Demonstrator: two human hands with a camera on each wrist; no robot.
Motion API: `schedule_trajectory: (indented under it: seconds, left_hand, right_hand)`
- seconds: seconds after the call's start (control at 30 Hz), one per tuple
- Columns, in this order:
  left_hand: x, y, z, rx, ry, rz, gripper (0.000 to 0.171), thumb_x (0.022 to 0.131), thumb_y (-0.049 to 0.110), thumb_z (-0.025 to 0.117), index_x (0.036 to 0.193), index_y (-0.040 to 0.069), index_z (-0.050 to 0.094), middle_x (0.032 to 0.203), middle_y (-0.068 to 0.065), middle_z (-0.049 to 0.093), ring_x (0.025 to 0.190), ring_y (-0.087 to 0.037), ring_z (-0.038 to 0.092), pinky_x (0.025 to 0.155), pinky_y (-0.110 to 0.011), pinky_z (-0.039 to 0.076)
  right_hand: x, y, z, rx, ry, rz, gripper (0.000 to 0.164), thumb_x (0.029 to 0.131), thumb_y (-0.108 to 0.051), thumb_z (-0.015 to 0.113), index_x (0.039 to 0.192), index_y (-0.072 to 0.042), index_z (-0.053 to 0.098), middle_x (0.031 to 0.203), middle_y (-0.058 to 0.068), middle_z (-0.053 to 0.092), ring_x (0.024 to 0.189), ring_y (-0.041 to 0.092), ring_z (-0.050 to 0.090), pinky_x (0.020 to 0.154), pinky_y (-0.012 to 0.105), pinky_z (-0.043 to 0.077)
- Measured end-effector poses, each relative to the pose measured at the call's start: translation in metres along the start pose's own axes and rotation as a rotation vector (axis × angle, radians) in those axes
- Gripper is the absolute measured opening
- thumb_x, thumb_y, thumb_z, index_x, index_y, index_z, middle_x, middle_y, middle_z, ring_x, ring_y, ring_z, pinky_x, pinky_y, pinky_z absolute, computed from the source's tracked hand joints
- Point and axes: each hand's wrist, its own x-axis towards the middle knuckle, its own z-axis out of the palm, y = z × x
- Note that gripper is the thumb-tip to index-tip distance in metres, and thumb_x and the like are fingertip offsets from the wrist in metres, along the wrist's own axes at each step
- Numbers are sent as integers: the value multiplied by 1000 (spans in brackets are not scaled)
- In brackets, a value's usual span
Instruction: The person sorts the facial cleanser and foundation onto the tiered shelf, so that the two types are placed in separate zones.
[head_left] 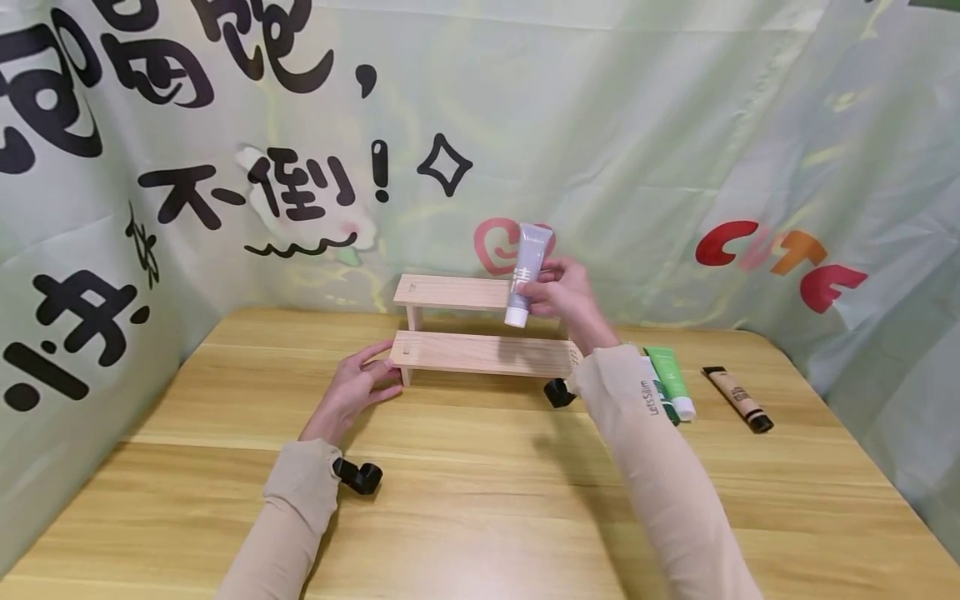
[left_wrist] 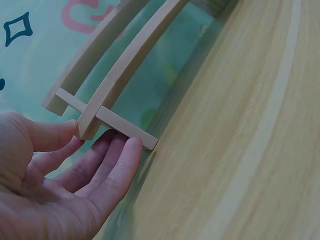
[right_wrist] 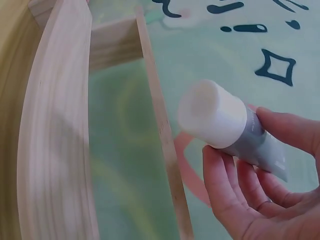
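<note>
A two-step wooden display rack (head_left: pixel 480 353) stands at the back of the table. My left hand (head_left: pixel 354 390) holds the left end of its lower step. In the left wrist view the thumb (left_wrist: pixel 55 135) is at the plank's corner, and the other fingers bend under it beside the short leg. My right hand (head_left: pixel 568 298) grips a grey-blue squeeze tube (head_left: pixel 531 250) with a white cap (right_wrist: pixel 212 112) between thumb and fingers. The tube is held cap down, slightly tilted, in front of the upper step's right part in the head view.
To the right lie a bright green tube (head_left: pixel 670 379) with a white cap and a dark green and white tube (head_left: pixel 663 402), partly hidden by my right sleeve (head_left: pixel 637 417). Farther right is a tan tube (head_left: pixel 738 399) with a black cap. A printed curtain (head_left: pixel 600 150) hangs behind the table.
</note>
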Motion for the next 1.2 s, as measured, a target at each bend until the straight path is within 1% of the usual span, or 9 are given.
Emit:
schedule_trajectory:
  seconds: [0.1, 0.23, 0.53, 0.7, 0.8, 0.93, 1.07, 1.2]
  left_hand:
    - [0, 0, 0, -3, 7, -5, 49, 109, 5, 43, 157, 6, 37, 144, -29, 49, 122, -35, 55, 89, -34, 59]
    - [1, 0, 0, -3, 5, -5, 49, 109, 5, 44, 157, 6, 36, 144, -30, 48, 122, -35, 54, 90, -34, 59]
    - [-3, 2, -2, -11, 16, -14, 51, 109, 4, 44, 158, 5, 33, 146, -31, 45, 126, -38, 50, 91, -33, 58]
    - [-2, 1, -2, -17, 13, -14, 50, 108, 4, 45, 158, 5, 35, 145, -30, 46, 125, -37, 51, 91, -33, 58]
    - [-1, 0, -2, -15, 8, -10, 51, 108, 4, 45, 158, 5, 34, 145, -30, 47, 124, -36, 53, 90, -33, 58]
    - [0, 0, -2, -11, 8, -5, 50, 109, 4, 44, 158, 5, 34, 146, -30, 47, 124, -36, 53, 90, -33, 58]
    - [-1, 1, -2, -11, 12, -7, 50, 109, 4, 43, 158, 6, 35, 146, -29, 47, 126, -38, 52, 90, -33, 58]
    - [-2, 2, -1, -11, 4, -5, 50, 109, 4, 44, 158, 6, 34, 146, -30, 46, 128, -39, 51, 92, -34, 58]
  right_hand:
    - [3, -1, 9, 24, 9, -15, 56, 89, 6, 71, 137, 8, 43, 107, 12, 52, 76, 19, 62, 66, 27, 62]
    - [6, -2, 20, 42, 26, -36, 52, 88, 8, 71, 133, 10, 44, 104, 12, 51, 77, 20, 61, 65, 28, 62]
    - [14, -4, 51, 131, 26, -65, 51, 86, 10, 73, 130, 8, 47, 104, 13, 54, 85, 24, 62, 72, 33, 63]
    - [20, -2, 66, 147, 47, -103, 53, 83, 12, 75, 128, 9, 48, 106, 15, 57, 89, 25, 62, 75, 36, 63]
    - [23, -1, 73, 127, 70, -149, 53, 82, 12, 76, 127, 9, 47, 106, 16, 57, 91, 25, 61, 75, 38, 63]
    - [27, 1, 85, 50, 116, -250, 49, 81, 12, 77, 121, 9, 49, 104, 17, 58, 90, 26, 61, 76, 39, 62]
    - [30, 4, 96, -37, 154, -358, 46, 81, 11, 79, 117, 6, 51, 105, 21, 62, 93, 32, 64, 82, 39, 59]
    - [32, 7, 106, -97, 171, -438, 44, 83, 10, 78, 117, 6, 51, 109, 24, 63, 97, 35, 64, 87, 39, 57]
